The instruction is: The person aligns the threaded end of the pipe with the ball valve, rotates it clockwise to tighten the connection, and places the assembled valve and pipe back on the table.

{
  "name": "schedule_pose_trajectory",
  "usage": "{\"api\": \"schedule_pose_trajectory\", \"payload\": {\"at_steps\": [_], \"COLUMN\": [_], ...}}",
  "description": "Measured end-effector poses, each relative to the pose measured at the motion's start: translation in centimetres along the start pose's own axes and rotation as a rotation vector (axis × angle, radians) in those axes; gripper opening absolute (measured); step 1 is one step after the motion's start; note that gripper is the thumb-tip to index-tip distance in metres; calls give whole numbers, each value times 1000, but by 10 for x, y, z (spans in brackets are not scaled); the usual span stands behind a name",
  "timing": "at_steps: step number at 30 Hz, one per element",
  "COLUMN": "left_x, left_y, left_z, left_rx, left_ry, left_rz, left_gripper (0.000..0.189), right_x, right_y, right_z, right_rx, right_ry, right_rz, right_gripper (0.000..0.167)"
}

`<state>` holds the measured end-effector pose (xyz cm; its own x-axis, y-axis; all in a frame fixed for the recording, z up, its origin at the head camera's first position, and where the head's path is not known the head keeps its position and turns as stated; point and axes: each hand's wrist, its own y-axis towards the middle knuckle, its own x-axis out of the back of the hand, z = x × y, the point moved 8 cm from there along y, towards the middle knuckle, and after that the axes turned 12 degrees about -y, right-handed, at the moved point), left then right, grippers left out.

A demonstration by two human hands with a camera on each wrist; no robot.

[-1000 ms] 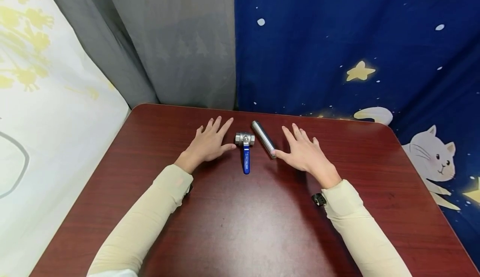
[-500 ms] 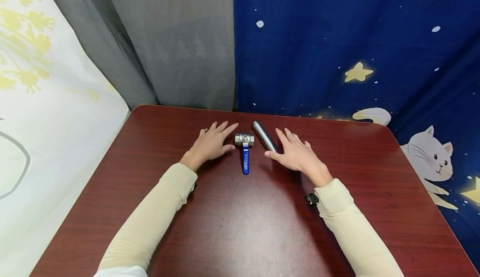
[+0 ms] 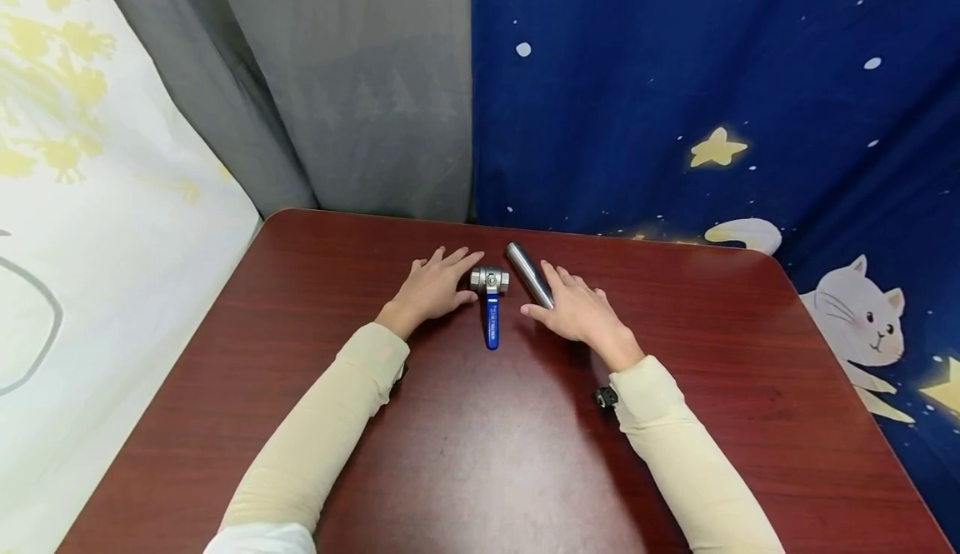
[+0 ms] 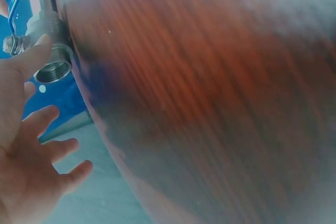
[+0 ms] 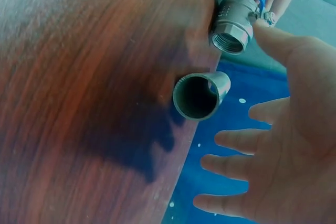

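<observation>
A metal ball valve (image 3: 490, 280) with a blue lever handle (image 3: 492, 321) lies on the table between the hands, its handle pointing toward the person. To its right a steel pipe (image 3: 528, 274) lies at a slant; the right wrist view shows its hollow end. My left hand (image 3: 433, 287) is just left of the valve, fingers spread and thumb close to the valve body; contact cannot be told. Beside the near end of the pipe is my right hand (image 3: 579, 310), fingers extended, with its thumb pointing toward the valve. Neither hand grips anything.
The dark red wooden table (image 3: 480, 454) has rounded far corners. Behind it hang a grey curtain (image 3: 360, 87) and a blue star-patterned curtain (image 3: 637, 96); a white printed cloth (image 3: 112, 287) borders the left side. A black wrist camera (image 3: 604, 397) sits by the right cuff.
Both hands have moved inward, the left hand rightward to the valve and the right hand leftward to the pipe. The valve and pipe lie where they were.
</observation>
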<state>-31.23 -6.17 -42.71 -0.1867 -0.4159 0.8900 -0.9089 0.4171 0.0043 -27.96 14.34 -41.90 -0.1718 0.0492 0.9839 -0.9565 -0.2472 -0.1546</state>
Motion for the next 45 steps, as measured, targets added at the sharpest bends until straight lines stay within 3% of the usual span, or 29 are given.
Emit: {"api": "schedule_pose_trajectory", "payload": {"at_steps": [14,33,45], "left_x": [-11,-10,-12], "left_y": [14,20,24], "left_z": [3,0,-4], "left_rx": [49,65,47], "left_ry": [15,-22,-40], "left_rz": [35,41,37], "left_gripper": [64,59,62], "right_x": [-10,-13,-14], "right_y": [7,10,11], "right_z": [0,4,5], "right_rx": [-32,-32,-34], "right_ry": [2,-94,-97], "right_rz": [8,-26,-57], "right_gripper": [84,60,52]}}
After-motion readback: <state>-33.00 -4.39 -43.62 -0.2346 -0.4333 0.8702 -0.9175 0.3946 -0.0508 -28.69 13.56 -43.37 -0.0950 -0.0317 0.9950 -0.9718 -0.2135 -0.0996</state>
